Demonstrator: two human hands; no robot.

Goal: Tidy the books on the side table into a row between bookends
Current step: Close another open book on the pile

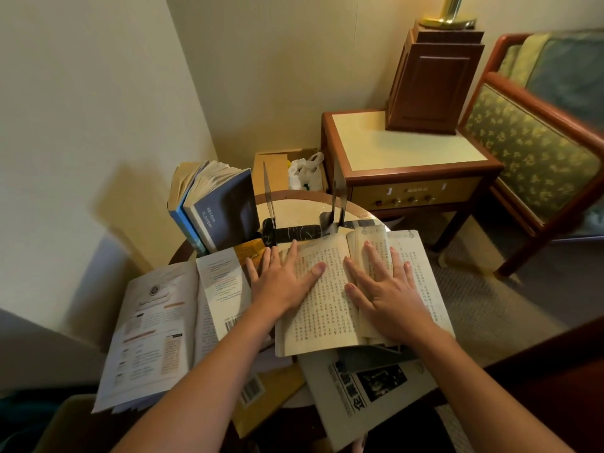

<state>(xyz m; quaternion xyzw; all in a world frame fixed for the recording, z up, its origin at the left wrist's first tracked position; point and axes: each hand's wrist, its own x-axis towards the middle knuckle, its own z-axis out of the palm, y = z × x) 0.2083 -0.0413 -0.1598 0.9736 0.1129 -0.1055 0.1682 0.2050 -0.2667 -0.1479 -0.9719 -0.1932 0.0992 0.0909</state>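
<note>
A person's two bare forearms reach forward over a small round wooden desk [294, 195] crowded with books. Both hands lie flat, palms down, on an open yellowed book printed in vertical Chinese text [327, 308], which rests at the middle of the desk. The left hand [284, 282] presses the left page with fingers spread; its grip is apart, clasping nothing. The right hand [389, 295] presses a sheaf of partly turned pages on the right side, fingers likewise spread and flat, grip apart. At the far left of the desk, two thick paperback books with blue and dark navy covers [212, 207] stand upright, their pages fanned at the top. Just right of them a thin dark metal bookend [269, 204] stands upright, and a second dark metal bookend [336, 197] stands further right, with a gap between the two; both are just beyond the open book. To the near left, a large open booklet with pale printed pages [163, 322] overhangs the desk edge. At the near edge lies a white book with bold black Chinese lettering [366, 387], partly under the open book, and a yellow-orange book with a barcode [261, 393] beside it. Beyond the desk, to the right, stands a wooden bedside cabinet with a cream top [408, 148].
</note>
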